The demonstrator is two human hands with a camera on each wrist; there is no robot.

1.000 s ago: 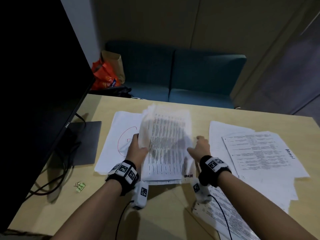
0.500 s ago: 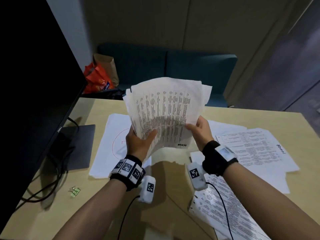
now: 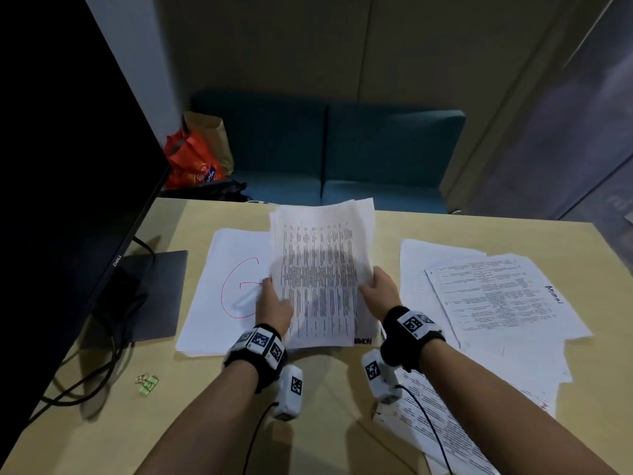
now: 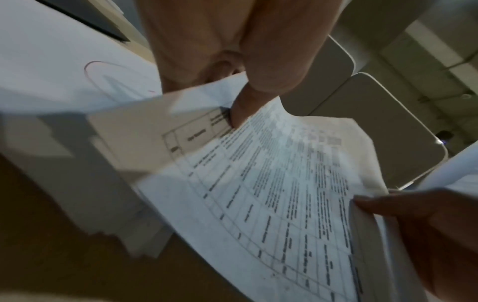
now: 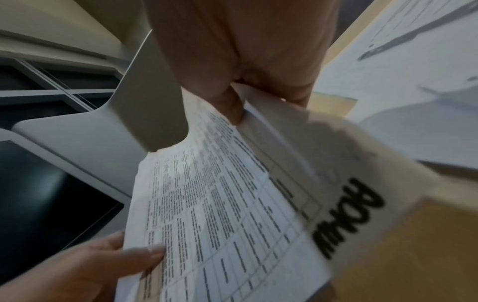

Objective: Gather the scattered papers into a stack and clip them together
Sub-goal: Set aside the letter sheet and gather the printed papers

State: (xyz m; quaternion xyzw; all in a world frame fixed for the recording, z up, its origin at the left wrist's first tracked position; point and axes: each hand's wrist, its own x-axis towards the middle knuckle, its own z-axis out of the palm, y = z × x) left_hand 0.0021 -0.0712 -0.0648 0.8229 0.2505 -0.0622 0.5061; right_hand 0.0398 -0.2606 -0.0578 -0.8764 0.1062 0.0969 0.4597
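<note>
**Both hands hold a bundle of printed papers by its side edges above the desk**

Head view: the left hand (image 3: pixel 272 308) and the right hand (image 3: pixel 378 293) each pinch one side edge of a bundle of printed sheets (image 3: pixel 320 279), thumbs on the printed face and fingers behind. The bundle tilts away from the person, its near edge low by the wrists and its far edge raised toward the back of the desk (image 3: pixel 113 423). The sheets are not squared; their far corners fan apart. Just left of the grip, partly under the bundle, lies a white sheet with a red drawn letter (image 3: pixel 222 286). Well right of the grip lies a loose spread of printed pages (image 3: pixel 496 296), and more pages (image 3: pixel 442 437) lie under the right forearm. Near the left forearm, well apart from the grip, a small green clip (image 3: pixel 148 383) lies on the desk. Further left stand a dark monitor (image 3: pixel 61 149) and its flat base (image 3: pixel 150 296).

Left wrist view: the left thumb (image 4: pixel 245 106) presses down on the bundle's edge, with sheets (image 4: pixel 284 194) spreading away below it. The right hand's thumb (image 4: pixel 393 204) pinches the opposite edge. The red-marked sheet (image 4: pixel 64 67) lies beyond the grip. The picture is blurred.

Right wrist view: the right thumb (image 5: pixel 230 106) clamps the bundle's edge, and several loose layers (image 5: pixel 220 214) show beneath it. A lower page carries large bold black lettering (image 5: pixel 349 218) near its corner. The left hand's fingers (image 5: pixel 108 259) hold the far edge. More papers (image 5: pixel 403 67) lie on the desk to the right of the grip.
</note>
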